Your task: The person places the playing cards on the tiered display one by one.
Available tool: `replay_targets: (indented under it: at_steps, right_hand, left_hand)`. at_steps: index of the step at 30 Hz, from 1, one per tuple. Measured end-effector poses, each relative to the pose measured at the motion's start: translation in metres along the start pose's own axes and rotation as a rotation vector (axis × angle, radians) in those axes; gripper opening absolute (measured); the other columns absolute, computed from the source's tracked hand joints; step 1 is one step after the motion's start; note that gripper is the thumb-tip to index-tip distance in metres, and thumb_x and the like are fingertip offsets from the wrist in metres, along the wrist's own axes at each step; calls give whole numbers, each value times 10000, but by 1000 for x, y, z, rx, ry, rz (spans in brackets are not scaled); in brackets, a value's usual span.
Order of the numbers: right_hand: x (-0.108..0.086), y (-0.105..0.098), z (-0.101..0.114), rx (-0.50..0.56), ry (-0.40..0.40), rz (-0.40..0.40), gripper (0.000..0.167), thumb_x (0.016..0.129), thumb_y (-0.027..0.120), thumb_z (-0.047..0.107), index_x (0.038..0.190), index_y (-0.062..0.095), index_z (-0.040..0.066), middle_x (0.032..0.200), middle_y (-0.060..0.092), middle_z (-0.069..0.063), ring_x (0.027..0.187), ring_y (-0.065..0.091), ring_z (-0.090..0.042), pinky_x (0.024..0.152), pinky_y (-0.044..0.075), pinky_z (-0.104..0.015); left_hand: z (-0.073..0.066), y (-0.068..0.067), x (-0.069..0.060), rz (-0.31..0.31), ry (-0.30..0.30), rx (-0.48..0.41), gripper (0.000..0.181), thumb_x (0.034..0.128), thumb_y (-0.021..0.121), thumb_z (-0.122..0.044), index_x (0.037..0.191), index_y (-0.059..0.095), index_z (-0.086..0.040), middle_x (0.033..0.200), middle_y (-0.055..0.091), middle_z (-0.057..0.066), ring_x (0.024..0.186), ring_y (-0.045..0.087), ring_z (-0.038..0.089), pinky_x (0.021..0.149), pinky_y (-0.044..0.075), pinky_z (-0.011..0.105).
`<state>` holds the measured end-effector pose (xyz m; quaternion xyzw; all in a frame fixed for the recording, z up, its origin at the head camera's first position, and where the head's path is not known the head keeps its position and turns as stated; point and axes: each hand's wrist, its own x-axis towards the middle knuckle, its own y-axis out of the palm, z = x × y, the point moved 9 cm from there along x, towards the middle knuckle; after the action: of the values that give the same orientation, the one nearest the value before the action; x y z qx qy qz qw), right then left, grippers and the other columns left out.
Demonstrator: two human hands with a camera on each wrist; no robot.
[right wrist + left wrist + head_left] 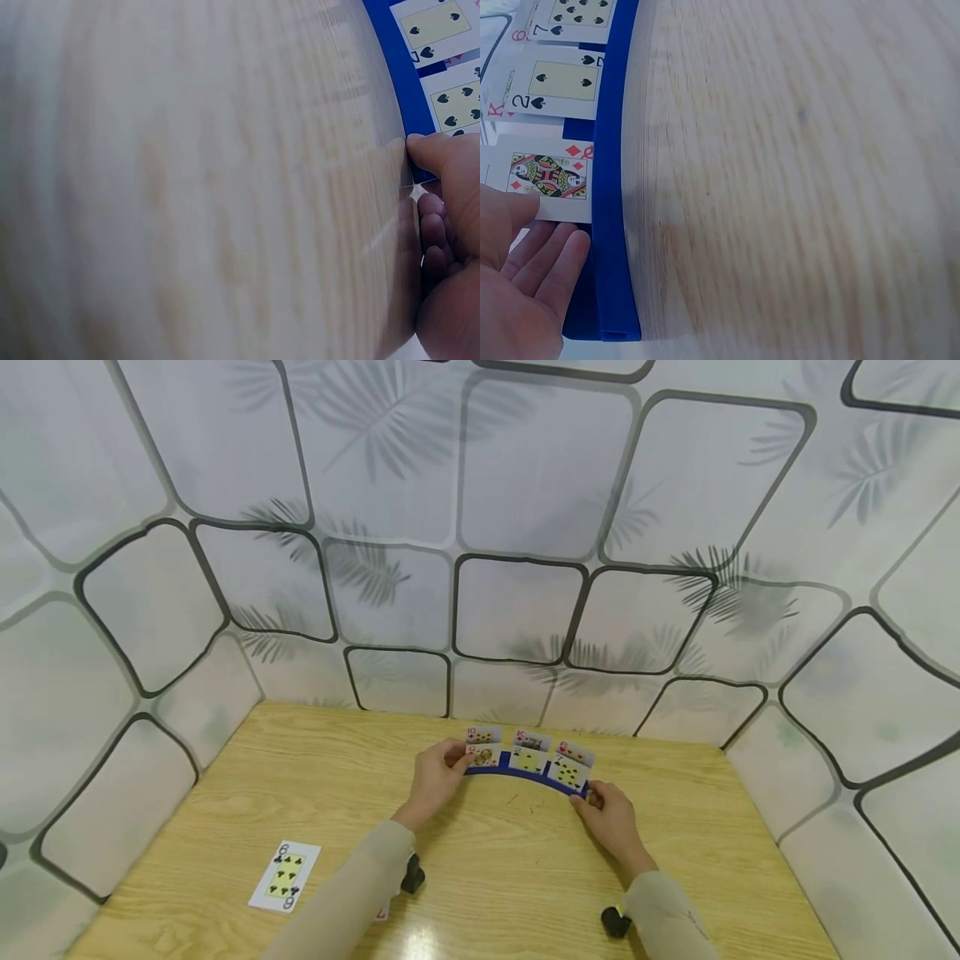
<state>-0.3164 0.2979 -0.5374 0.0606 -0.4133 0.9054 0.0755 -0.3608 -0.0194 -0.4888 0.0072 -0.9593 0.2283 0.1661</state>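
A curved blue card holder [505,761] [611,187] [405,75] stands on the table with two rows of cards. Its front row shows a queen of diamonds [483,756] [547,180], a two of spades [527,760] [562,79] and a seven of spades [570,772] [457,97]; red-indexed cards rise behind them. My left hand [437,777] [525,262] pinches the queen's outer edge, thumb on its face, a fingertip hidden behind. At the other end my right hand [613,822] [457,217] grips the holder, thumb on its front edge and fingers curled beyond.
A clubs card [285,877] lies face up at the table's front left. Another card [384,912] shows only a corner beside my left sleeve. Behind the wooden table [495,852] hangs a patterned cloth [517,610], which also rises along both sides.
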Motion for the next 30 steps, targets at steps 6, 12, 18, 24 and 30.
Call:
replay_targets:
  at_steps: [6, 12, 18, 24, 30]
  right_hand:
    - [-1, -2, 2, 0, -7, -2, 306, 985, 759, 214, 1139, 709, -46, 890, 615, -101, 825, 531, -206, 931, 545, -541]
    - [-2, -1, 2, 0, 2, 7, 336, 987, 760, 221, 1171, 706, -54, 902, 622, -100, 821, 526, -202, 917, 545, -527]
    - [-1, -1, 2, 0, 2, 7, 325, 985, 761, 211, 1166, 709, -54, 900, 625, -102, 823, 531, -201, 926, 548, -537]
    - [-2, -3, 4, -4, -23, -2, 280, 986, 762, 214, 1105, 712, -35, 878, 616, -95, 808, 522, -192, 919, 546, -538]
    - [-2, -2, 3, 5, -20, -7, 281, 977, 769, 199, 1122, 716, -37, 876, 616, -84, 801, 518, -182, 916, 550, -530]
  left_hand:
    - [0, -3, 0, -1, -13, -14, 98, 974, 769, -120, 1062, 771, -77, 985, 800, 88, 896, 772, 230, 782, 648, 358]
    - [2, -4, -1, 1, -32, -23, 126, 973, 771, -119, 1088, 768, -69, 1006, 798, 103, 933, 775, 252, 818, 650, 365]
    - [3, -9, -3, -4, -37, 4, 163, 966, 783, -137, 1113, 760, -72, 1004, 798, 95, 932, 775, 243, 817, 651, 354]
    - [3, -21, -6, 10, -9, 15, 198, 965, 766, -100, 1152, 753, -35, 994, 795, 121, 916, 780, 274, 820, 654, 386]
    - [4, -44, -13, 11, 53, 59, 187, 949, 772, -81, 1131, 757, -40, 961, 799, 117, 868, 778, 261, 783, 655, 370]
